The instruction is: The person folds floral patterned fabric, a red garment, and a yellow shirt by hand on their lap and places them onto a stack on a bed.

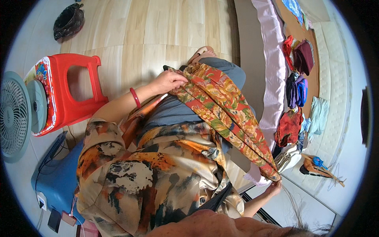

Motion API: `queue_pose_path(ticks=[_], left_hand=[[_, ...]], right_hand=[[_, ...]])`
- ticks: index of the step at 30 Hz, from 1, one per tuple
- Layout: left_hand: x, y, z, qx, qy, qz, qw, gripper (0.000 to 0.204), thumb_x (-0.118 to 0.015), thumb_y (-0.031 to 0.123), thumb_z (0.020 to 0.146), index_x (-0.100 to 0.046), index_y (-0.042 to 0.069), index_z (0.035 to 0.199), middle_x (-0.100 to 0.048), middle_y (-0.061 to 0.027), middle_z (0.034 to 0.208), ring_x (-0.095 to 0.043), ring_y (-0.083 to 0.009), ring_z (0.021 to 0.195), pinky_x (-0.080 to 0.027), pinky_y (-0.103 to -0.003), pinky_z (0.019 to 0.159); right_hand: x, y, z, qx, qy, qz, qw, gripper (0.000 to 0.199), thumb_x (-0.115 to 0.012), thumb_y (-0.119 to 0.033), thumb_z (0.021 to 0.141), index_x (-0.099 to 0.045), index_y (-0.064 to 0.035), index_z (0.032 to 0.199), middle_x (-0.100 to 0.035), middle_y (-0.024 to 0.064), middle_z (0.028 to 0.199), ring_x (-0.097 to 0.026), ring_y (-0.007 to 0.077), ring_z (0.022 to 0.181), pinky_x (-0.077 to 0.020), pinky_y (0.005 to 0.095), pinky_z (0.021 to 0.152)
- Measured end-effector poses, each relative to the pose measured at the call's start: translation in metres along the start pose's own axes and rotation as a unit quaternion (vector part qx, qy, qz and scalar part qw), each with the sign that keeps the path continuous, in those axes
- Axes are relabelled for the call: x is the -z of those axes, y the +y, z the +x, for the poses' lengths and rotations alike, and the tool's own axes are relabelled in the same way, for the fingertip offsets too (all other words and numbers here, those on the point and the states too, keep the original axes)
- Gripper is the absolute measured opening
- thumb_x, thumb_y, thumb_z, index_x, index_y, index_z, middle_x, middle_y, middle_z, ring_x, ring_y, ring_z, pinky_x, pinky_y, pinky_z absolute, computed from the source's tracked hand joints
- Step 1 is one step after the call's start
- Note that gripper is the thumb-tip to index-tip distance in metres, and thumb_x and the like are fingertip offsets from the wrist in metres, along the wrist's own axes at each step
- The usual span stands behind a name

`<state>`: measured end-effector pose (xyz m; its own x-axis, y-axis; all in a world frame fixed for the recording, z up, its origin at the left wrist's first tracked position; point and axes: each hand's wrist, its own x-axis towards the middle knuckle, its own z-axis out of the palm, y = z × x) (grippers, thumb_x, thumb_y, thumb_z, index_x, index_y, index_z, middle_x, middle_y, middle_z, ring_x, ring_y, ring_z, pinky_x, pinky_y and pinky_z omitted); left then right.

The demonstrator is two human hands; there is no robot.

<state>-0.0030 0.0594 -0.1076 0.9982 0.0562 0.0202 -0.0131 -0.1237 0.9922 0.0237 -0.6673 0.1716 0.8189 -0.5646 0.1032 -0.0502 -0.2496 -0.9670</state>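
Cloth (225,108) was pinched at far left by the left hand (169,82), at near right by the right hand (272,189), fingers closed. Even tension seemed best.

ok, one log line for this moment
left hand: grips floral cloth | right hand: grips other end | cloth: extended between hands
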Motion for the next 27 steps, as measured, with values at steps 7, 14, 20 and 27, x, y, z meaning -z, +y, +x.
queue_pose_path(ticks=[7,14,20,27], left_hand=[[-0.009,0.030,0.024,-0.172,0.070,0.167,0.968,0.014,-0.067,0.020,0.076,-0.065,0.008,0.084,-0.059,-0.0069,0.083,-0.059,-0.0269,0.082,-0.048,-0.037,0.070],[-0.014,0.037,0.036,-0.200,0.075,0.137,0.967,0.019,-0.069,0.016,0.076,-0.063,0.006,0.091,-0.059,-0.0073,0.088,-0.059,-0.0249,0.084,-0.048,-0.034,0.073],[-0.016,0.047,0.048,-0.196,0.060,0.148,0.967,0.020,-0.068,0.015,0.076,-0.063,0.007,0.093,-0.058,-0.0060,0.092,-0.057,-0.0239,0.089,-0.046,-0.034,0.078],[-0.017,0.053,0.052,-0.285,0.056,0.250,0.924,0.010,-0.065,0.010,0.076,-0.062,0.004,0.082,-0.057,-0.0065,0.087,-0.057,-0.0253,0.086,-0.046,-0.036,0.072]], right_hand=[[-0.004,0.015,-0.002,-0.023,-0.064,0.015,0.998,0.026,-0.053,-0.011,0.090,-0.054,0.0082,0.109,-0.063,0.0164,0.098,-0.064,0.0245,0.086,-0.0538,0.0325,0.073],[0.007,0.039,0.006,-0.038,-0.133,0.021,0.990,0.028,-0.053,-0.014,0.091,-0.054,0.0080,0.108,-0.062,0.0166,0.102,-0.062,0.0258,0.092,-0.0524,0.0374,0.079],[0.009,0.058,0.012,-0.040,-0.088,0.012,0.995,0.030,-0.051,-0.016,0.092,-0.054,0.0079,0.111,-0.063,0.0164,0.102,-0.063,0.0248,0.090,-0.0525,0.0337,0.076],[0.008,0.062,0.010,-0.030,-0.103,0.023,0.994,0.031,-0.050,-0.014,0.092,-0.053,0.0089,0.113,-0.062,0.0170,0.104,-0.062,0.0255,0.093,-0.0513,0.0348,0.080]])
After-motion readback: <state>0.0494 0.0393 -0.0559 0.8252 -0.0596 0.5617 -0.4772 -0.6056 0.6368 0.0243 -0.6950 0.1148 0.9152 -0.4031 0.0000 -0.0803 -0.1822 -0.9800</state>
